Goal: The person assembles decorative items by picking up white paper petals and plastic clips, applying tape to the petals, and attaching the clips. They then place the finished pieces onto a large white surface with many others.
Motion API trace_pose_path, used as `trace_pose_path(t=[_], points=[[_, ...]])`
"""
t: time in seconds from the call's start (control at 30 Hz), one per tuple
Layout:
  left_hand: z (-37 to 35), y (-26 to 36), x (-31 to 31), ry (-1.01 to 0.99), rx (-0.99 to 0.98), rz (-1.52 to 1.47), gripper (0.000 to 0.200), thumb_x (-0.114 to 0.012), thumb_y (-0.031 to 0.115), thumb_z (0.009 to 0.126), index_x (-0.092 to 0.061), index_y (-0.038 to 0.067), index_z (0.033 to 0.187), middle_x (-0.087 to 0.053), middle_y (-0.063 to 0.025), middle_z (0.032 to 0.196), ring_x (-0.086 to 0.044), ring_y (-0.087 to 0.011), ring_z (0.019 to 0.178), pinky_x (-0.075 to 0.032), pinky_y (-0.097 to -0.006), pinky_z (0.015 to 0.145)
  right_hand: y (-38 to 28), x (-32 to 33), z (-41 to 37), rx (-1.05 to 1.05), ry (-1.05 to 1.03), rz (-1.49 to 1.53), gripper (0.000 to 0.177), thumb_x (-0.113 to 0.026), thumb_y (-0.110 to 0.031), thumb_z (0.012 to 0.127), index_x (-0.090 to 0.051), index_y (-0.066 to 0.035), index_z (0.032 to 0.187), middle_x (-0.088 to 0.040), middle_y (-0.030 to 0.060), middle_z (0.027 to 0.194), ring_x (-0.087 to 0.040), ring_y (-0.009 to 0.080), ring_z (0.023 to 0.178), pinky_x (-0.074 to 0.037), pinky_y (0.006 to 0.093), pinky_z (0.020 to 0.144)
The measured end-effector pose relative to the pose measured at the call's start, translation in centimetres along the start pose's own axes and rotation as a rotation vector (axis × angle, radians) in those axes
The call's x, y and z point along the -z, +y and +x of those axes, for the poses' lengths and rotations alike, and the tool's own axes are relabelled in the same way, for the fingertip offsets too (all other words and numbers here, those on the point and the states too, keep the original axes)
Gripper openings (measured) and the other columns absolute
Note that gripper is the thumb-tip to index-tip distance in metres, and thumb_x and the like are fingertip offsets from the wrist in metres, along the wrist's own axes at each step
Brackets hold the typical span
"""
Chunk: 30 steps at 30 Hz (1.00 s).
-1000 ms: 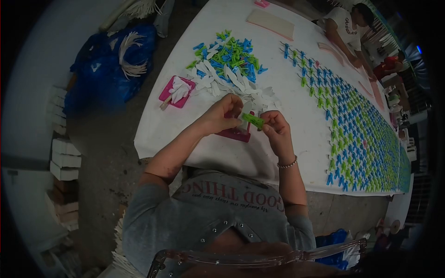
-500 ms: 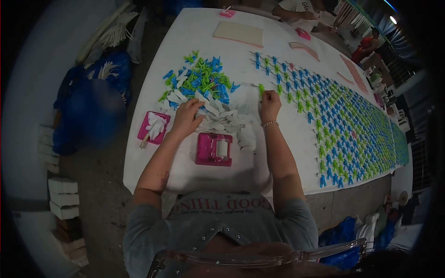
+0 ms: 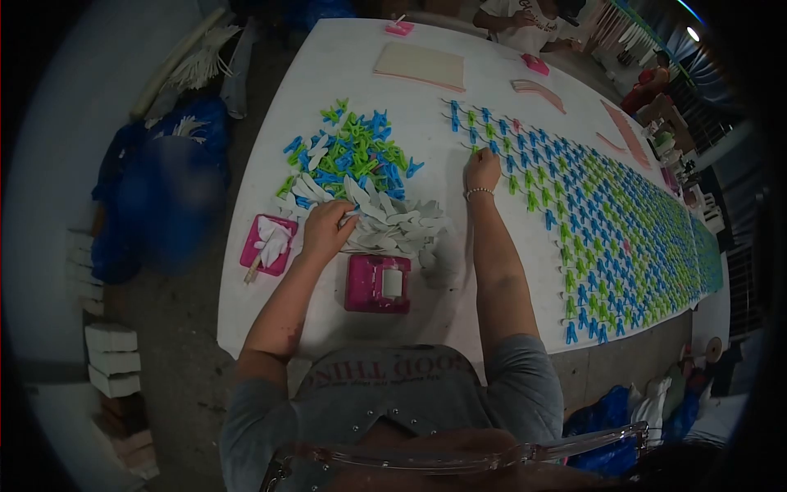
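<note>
My right hand (image 3: 484,172) is closed at the left edge of the rows of clipped pieces, its fingertips pinching a green clothespin (image 3: 475,149). Rows of blue and green clothespins (image 3: 590,213) spread to the right, with thin pale pieces showing at many of them. On the left, my left hand (image 3: 329,233) is over the near side of a heap of grey-white, leaf-shaped pieces (image 3: 402,225). Its thumb and fingers close on what looks like one pale piece (image 3: 351,215). Just beyond lies a pile of loose blue and green clothespins (image 3: 361,148).
A pink tape dispenser (image 3: 378,284) sits before me, and a pink tray (image 3: 269,244) with white cloth and a brush is at left. Cream sheets (image 3: 420,66) and curved pink strips (image 3: 541,93) lie farther back. Another person (image 3: 525,25) is across the white table.
My right hand has moved slightly up and right, bringing the green clothespin to the row's edge. My left hand has drawn back slightly, its fingers now closed together.
</note>
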State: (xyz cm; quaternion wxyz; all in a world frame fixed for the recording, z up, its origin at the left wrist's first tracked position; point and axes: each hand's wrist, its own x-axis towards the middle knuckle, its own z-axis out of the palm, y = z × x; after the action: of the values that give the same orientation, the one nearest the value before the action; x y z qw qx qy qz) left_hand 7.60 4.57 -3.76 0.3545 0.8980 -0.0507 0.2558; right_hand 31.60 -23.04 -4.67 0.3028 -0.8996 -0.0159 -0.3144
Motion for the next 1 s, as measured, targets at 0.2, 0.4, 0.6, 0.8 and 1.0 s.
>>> trace_pose_path(t=[0.2, 0.4, 0.6, 0.8, 1.0], points=[[-0.4, 0.1, -0.1, 0.128, -0.037, -0.038, 0.008, -0.067, 0.01, 0.078, -0.064, 0.004, 0.083, -0.065, -0.0091, 0.1, -0.062, -0.0264, 0.076, -0.049, -0.0347, 0.065, -2.1, 1.7, -0.7, 0.033, 0.094, 0.046, 0.012, -0.064, -0.017, 0.081, -0.064, -0.005, 0.083, -0.057, 0.0167, 0.079, -0.059, 0.0338, 0.074, -0.048, 0.0417, 0.067], [0.9, 1.3, 1.6, 0.276, 0.069, -0.222, 0.009, -0.067, 0.01, 0.081, -0.064, 0.002, 0.084, -0.061, -0.0082, 0.085, -0.059, -0.0193, 0.068, -0.046, -0.0289, 0.059, -8.5, 7.3, -4.5, 0.316, -0.3, 0.265, 0.015, -0.067, -0.018, 0.082, -0.066, -0.004, 0.085, -0.06, 0.0096, 0.077, -0.059, 0.0232, 0.066, -0.049, 0.032, 0.064], [1.9, 0.7, 2.6, 0.281, 0.265, -0.487, 0.011, -0.06, 0.015, 0.09, -0.059, 0.004, 0.09, -0.052, 0.0009, 0.074, -0.045, -0.0068, 0.064, -0.039, -0.023, 0.057, -14.0, 11.2, -9.7, 0.409, -0.623, 0.532, 0.011, -0.066, -0.011, 0.083, -0.065, -0.002, 0.089, -0.064, 0.0086, 0.083, -0.059, 0.0158, 0.067, -0.048, 0.0266, 0.063], [1.3, 3.4, 3.3, 0.211, 0.38, -0.795, 0.012, -0.057, 0.017, 0.092, -0.056, 0.005, 0.092, -0.05, 0.0034, 0.076, -0.042, -0.0043, 0.068, -0.038, -0.0198, 0.063, -17.3, 11.5, -13.2, 0.562, -0.554, 0.687, 0.016, -0.067, -0.006, 0.082, -0.063, -0.003, 0.097, -0.063, 0.0098, 0.085, -0.06, 0.0148, 0.071, -0.049, 0.0262, 0.067], [-0.5, 6.3, 4.0, 0.065, 0.482, -1.068, 0.01, -0.056, 0.014, 0.093, -0.057, 0.005, 0.099, -0.053, 0.0029, 0.081, -0.048, -0.0047, 0.07, -0.042, -0.0197, 0.067, -16.5, 13.6, -14.5, 0.367, -0.784, 0.734, 0.015, -0.065, -0.003, 0.083, -0.063, -0.003, 0.098, -0.064, 0.005, 0.085, -0.059, 0.0094, 0.075, -0.049, 0.024, 0.067]])
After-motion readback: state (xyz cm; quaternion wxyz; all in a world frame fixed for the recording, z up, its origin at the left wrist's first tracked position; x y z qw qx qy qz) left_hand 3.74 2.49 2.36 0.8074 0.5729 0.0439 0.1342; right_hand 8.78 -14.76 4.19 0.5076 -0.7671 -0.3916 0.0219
